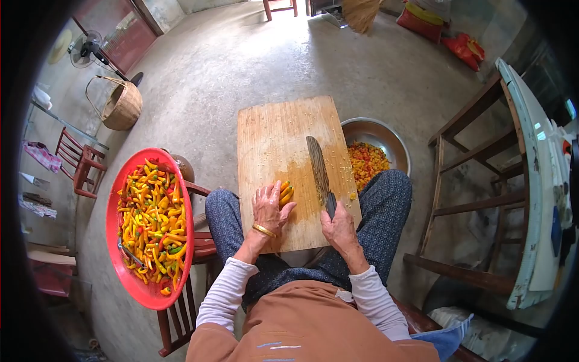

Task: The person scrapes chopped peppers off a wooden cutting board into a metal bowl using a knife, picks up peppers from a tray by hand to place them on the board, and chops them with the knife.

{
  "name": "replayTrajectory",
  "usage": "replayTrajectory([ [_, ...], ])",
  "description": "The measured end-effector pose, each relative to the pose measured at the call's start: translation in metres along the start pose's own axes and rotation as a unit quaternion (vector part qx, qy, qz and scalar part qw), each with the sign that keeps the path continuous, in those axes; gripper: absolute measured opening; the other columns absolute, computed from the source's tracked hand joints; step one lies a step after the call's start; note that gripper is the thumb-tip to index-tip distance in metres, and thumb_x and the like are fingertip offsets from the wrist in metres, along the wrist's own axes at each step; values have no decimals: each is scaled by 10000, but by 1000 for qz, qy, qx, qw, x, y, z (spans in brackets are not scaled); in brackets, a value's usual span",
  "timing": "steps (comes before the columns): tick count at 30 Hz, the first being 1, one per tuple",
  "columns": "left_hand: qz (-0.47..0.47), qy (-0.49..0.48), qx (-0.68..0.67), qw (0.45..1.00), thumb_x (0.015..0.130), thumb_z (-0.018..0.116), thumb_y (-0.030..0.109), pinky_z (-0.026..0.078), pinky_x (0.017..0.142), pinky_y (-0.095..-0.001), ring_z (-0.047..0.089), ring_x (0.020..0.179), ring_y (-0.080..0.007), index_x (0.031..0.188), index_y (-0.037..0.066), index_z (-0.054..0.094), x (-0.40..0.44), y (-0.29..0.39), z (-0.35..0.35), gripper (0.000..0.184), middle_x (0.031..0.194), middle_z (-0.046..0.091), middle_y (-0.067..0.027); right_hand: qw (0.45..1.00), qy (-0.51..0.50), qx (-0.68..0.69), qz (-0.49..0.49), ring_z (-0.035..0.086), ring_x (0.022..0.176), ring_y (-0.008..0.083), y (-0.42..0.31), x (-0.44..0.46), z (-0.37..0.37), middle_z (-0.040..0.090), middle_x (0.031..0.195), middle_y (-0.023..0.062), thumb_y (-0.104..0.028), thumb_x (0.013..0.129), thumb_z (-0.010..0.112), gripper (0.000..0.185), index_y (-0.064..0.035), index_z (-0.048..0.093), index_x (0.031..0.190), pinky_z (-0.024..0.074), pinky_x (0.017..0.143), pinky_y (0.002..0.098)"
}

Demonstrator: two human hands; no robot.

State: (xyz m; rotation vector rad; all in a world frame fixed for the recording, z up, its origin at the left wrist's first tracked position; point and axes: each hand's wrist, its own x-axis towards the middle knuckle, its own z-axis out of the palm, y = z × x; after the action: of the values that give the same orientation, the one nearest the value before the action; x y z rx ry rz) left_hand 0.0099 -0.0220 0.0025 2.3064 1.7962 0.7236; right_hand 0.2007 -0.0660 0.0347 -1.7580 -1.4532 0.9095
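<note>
My left hand (269, 211), with a gold bangle at the wrist, lies on the left side of the wooden cutting board (271, 133). Its fingers and thumb are around a few yellow-orange chili peppers (286, 192), holding them against the board; the hand partly covers them. My right hand (341, 229) is closed around the dark handle of a kitchen knife (318, 169). The knife's blade points away from me over the right half of the board, apart from the peppers. Seeds and small bits are scattered over the wood, which has a wet patch in the middle.
At my left, a red basin (111, 235) full of whole peppers rests on a wooden chair (181, 314). A metal bowl (395, 145) with chopped peppers stands right of the board. A wooden-legged table (476, 211) is farther right. A wicker basket (123, 105) sits far left.
</note>
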Motion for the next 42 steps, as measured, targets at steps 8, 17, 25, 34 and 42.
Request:
replayTrajectory([
  [8, 106, 75, -114, 985, 689, 673, 31, 455, 833, -386, 547, 929, -329, 979, 21, 597, -1, 0, 12, 300, 980, 594, -149, 1000, 5, 7, 8, 594, 727, 422, -2, 0, -1, 566, 719, 251, -145, 803, 575, 226, 37, 495, 911, 455, 595, 436],
  [17, 133, 79, -140, 978, 738, 611, 23, 462, 715, -378, 535, 810, -314, 930, 3, 597, 10, 21, 9, 194, 858, 564, -136, 995, -31, -90, -43, 581, 680, 463, -22, -27, -22, 565, 683, 294, -152, 798, 590, 253, 31, 461, 914, 465, 569, 497],
  [25, 124, 76, -125, 981, 744, 587, 32, 459, 689, -375, 535, 799, -309, 880, -6, 610, 11, 16, 20, 143, 847, 560, -135, 978, -95, -182, -46, 572, 653, 457, -30, -38, -23, 554, 652, 282, -142, 789, 590, 241, 17, 430, 874, 456, 547, 502],
  [34, 81, 89, -153, 981, 725, 576, 10, 461, 700, -377, 532, 800, -311, 848, -18, 616, 12, 21, 22, 132, 838, 554, -141, 973, -143, -178, -37, 570, 668, 457, -39, -21, -32, 556, 655, 286, -151, 804, 584, 243, 30, 437, 868, 455, 577, 504],
  [42, 63, 45, -176, 981, 708, 582, 0, 466, 703, -381, 541, 813, -317, 837, -11, 636, 17, 15, 22, 140, 838, 569, -143, 975, -122, -188, 4, 590, 682, 460, -40, -7, 5, 574, 691, 303, -218, 835, 565, 289, 46, 455, 872, 472, 606, 508],
])
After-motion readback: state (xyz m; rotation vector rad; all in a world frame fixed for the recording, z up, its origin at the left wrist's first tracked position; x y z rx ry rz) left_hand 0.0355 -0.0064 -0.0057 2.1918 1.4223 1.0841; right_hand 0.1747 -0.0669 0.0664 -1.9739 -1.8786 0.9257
